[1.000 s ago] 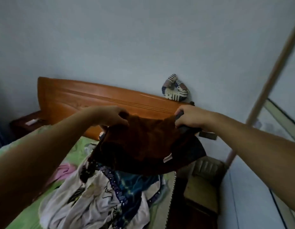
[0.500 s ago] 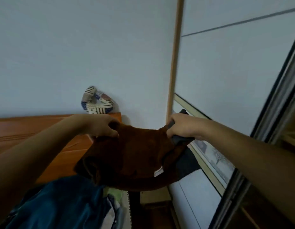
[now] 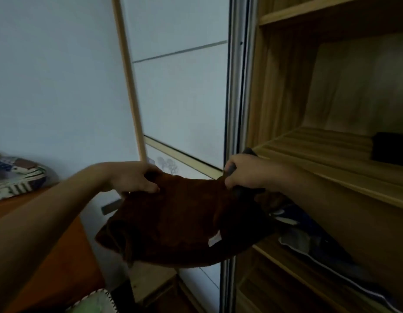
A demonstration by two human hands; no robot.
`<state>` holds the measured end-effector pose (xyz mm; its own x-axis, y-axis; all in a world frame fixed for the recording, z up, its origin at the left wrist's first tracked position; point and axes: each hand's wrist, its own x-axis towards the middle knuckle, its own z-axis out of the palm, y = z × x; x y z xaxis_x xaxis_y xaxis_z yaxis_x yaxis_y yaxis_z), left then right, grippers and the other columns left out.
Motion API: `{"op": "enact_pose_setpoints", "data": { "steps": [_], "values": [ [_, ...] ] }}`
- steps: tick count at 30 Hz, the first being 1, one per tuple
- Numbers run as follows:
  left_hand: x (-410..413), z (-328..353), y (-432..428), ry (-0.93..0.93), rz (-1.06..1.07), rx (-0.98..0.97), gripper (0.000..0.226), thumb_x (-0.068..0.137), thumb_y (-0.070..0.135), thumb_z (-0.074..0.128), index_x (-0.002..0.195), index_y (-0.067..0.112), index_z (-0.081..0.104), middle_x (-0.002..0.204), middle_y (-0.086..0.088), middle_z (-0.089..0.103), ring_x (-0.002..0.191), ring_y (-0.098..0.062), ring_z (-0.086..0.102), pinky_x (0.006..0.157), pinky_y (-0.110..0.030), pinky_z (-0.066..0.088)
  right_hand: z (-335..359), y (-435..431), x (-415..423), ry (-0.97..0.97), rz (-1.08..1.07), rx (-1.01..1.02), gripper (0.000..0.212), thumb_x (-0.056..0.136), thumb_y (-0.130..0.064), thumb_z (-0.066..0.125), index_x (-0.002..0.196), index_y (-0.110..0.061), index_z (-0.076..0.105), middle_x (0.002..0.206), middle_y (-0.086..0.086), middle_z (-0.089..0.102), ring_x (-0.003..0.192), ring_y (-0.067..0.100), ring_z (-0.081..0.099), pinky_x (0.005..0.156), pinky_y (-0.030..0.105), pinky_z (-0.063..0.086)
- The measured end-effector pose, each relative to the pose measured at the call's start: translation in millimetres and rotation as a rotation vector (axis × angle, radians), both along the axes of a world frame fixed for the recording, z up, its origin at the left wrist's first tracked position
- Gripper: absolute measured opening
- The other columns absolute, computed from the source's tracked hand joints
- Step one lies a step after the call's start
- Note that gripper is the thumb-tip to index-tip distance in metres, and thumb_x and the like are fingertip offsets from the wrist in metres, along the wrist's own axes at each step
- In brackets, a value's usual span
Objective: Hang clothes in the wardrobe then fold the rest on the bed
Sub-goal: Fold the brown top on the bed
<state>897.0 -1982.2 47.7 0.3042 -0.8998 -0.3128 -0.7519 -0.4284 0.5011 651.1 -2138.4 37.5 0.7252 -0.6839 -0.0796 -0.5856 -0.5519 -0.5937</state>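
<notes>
Far left: patterned cushion [image 3: 15, 177] atop orange wooden headboard [image 3: 49, 245]. Next, left hand [image 3: 132, 177], fingers curled, pinching the left edge of dark brown fabric garment [image 3: 173, 222]. The garment hangs slack between both hands, in the air just before the open light-wood wardrobe [image 3: 331, 159]. At its right edge, right hand [image 3: 243, 172], fingers closed round garment plus a dark grey piece [image 3: 245, 190], unclear what. On the shelf, black object [image 3: 390, 150]; folded dark clothes [image 3: 309, 240] below.
</notes>
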Motion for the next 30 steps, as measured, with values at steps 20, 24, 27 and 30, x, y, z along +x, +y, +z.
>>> {"op": "enact_pose_setpoints", "data": {
  "steps": [20,24,27,30],
  "values": [
    [-180,55,-139,0.075,-0.487,-0.153,0.050,0.093,0.024,0.067,0.140,0.028,0.050,0.119,-0.006,0.067,0.091,-0.022,0.075,0.069,-0.041,0.063,72,7,-233,-0.048,-0.569,-0.101,0.026,0.088,-0.015,0.071,0.112,-0.006,0.065,0.103,0.020,0.070,0.080,0.028,0.066,0.060,0.033,0.051],
    [-192,68,-182,0.032,-0.504,-0.177,0.053,0.095,0.028,0.063,0.144,0.030,0.045,0.121,-0.004,0.065,0.096,-0.023,0.073,0.075,-0.040,0.063,80,-21,-243,-0.097,-0.653,-0.079,0.030,0.090,-0.010,0.068,0.119,-0.002,0.064,0.091,0.015,0.065,0.072,0.024,0.062,0.053,0.029,0.048],
    [-196,75,-221,0.018,-0.491,-0.186,0.054,0.097,0.029,0.059,0.148,0.029,0.042,0.118,0.001,0.061,0.096,-0.017,0.067,0.061,-0.022,0.056,81,-52,-246,-0.168,-0.714,-0.048,0.032,0.090,-0.009,0.067,0.121,-0.001,0.062,0.091,0.016,0.060,0.074,0.028,0.059,0.053,0.029,0.045],
    [-196,78,-263,0.005,-0.465,-0.200,0.052,0.097,0.028,0.058,0.147,0.032,0.041,0.123,0.000,0.059,0.101,-0.018,0.064,0.067,-0.024,0.057,76,-84,-244,-0.262,-0.753,-0.024,0.024,0.091,-0.007,0.067,0.114,-0.004,0.063,0.087,0.012,0.060,0.076,0.026,0.059,0.061,0.033,0.045]
  ]
}}
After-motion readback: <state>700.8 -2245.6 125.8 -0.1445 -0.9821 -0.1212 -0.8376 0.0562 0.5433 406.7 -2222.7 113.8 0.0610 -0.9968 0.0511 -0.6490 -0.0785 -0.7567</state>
